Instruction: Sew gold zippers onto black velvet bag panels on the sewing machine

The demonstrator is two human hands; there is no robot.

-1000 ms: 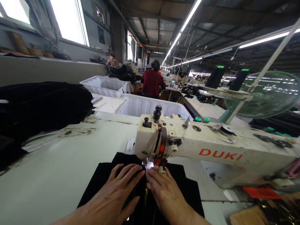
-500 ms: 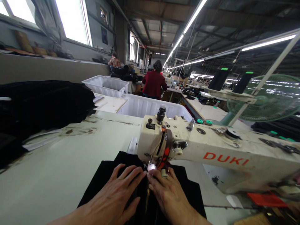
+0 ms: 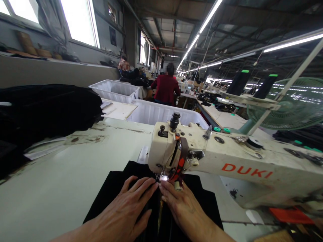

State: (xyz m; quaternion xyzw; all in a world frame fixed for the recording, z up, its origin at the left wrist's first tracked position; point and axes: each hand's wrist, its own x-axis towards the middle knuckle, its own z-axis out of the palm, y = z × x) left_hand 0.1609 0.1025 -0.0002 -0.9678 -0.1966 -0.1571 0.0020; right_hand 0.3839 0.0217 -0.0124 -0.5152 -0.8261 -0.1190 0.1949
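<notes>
My left hand (image 3: 126, 210) and right hand (image 3: 180, 206) lie open and flat on cloth (image 3: 111, 191). The machine (image 3: 227, 158) looms over them, its needle lost in glare, with a bin (image 3: 151, 116) behind.

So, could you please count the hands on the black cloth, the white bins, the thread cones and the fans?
Hands: 2
Bins: 2
Cones: 2
Fan: 1
Total: 7
</notes>
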